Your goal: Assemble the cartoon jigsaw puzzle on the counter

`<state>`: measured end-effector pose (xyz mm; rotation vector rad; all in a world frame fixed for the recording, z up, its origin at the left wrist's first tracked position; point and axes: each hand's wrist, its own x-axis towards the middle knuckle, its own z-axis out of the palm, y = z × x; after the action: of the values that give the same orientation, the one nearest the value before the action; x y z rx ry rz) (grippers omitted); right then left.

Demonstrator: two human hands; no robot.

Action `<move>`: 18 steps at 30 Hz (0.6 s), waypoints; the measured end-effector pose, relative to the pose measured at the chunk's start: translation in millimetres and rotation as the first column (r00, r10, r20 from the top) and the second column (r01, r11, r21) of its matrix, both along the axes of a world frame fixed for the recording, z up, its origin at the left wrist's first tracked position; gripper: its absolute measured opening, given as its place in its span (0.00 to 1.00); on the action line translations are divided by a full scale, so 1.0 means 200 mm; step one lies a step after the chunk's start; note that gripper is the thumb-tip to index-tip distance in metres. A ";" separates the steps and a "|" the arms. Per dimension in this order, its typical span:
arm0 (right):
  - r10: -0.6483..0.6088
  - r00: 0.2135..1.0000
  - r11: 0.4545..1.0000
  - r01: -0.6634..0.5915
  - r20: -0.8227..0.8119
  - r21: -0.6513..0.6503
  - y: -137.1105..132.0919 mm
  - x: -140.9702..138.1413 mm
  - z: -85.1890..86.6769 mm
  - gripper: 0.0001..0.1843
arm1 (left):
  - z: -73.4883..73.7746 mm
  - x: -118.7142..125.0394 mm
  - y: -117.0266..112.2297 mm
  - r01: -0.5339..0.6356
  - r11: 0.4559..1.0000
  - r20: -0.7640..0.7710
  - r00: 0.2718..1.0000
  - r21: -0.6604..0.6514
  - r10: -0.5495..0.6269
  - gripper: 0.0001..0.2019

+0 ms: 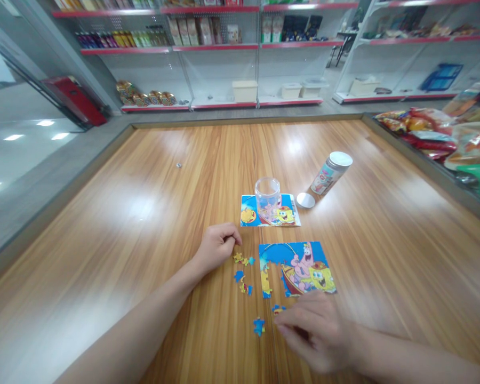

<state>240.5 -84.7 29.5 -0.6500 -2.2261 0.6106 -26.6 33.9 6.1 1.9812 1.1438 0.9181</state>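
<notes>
A partly built cartoon jigsaw (302, 266) lies on the wooden table (144, 224), with gaps in its lower left part. Several loose pieces (242, 274) lie just left of it, and one blue piece (258, 326) sits nearer me. My left hand (217, 245) rests on the table with fingers curled, its fingertips touching the loose pieces at the top of the cluster. My right hand (318, 330) lies below the jigsaw, fingers bent down over a small piece (279, 309) at its lower edge. A reference picture card (269, 211) lies beyond, with a clear open jar (268, 194) standing on it.
A white lid (305, 200) lies beside the card, and a capped printed jar (330, 173) stands tilted behind it. Snack bags (432, 133) fill a bin along the right edge. Shop shelves (216, 48) with goods line the back wall. A small round thing (178, 165) sits far left.
</notes>
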 end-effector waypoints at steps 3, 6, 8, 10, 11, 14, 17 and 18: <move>-0.002 1.000 1.000 0.003 -0.003 0.015 0.00 0.00 0.01 0.08 | 0.06 -0.03 0.00 0.128 0.991 -0.053 0.990 -0.044 -0.130 0.13; 0.002 1.000 1.000 -0.002 -0.004 0.015 0.01 0.00 0.01 0.09 | 0.14 -0.09 0.02 0.326 0.933 -0.144 0.927 -0.150 -0.347 0.12; 0.009 1.000 1.000 -0.009 -0.001 0.009 0.01 0.00 0.01 0.08 | 0.17 -0.12 0.03 0.407 0.889 -0.218 0.867 -0.210 -0.448 0.12; 0.010 1.000 1.000 -0.010 0.002 0.008 0.01 0.00 0.01 0.07 | 0.18 -0.14 0.03 0.423 0.875 -0.260 0.840 -0.234 -0.476 0.12; 0.009 1.000 1.000 -0.010 0.006 0.011 0.01 0.00 0.01 0.07 | 0.18 -0.14 0.04 0.416 0.879 -0.269 0.841 -0.234 -0.470 0.10; 0.012 1.000 1.000 -0.013 0.014 0.024 0.01 0.00 0.03 0.07 | 0.16 -0.12 0.03 0.371 0.902 -0.288 0.859 -0.219 -0.423 0.04; 0.012 1.000 1.000 -0.012 0.015 0.027 0.01 0.00 0.04 0.07 | 0.15 -0.09 0.03 0.339 0.917 -0.295 0.872 -0.211 -0.391 0.01; 0.011 1.000 1.000 -0.012 0.013 0.028 0.01 0.00 0.04 0.07 | 0.15 -0.09 0.03 0.335 0.917 -0.280 0.879 -0.216 -0.387 0.01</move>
<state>239.7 -81.9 36.9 -0.6289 -2.2476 0.5820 -45.5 39.3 36.8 2.1567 0.9274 0.3072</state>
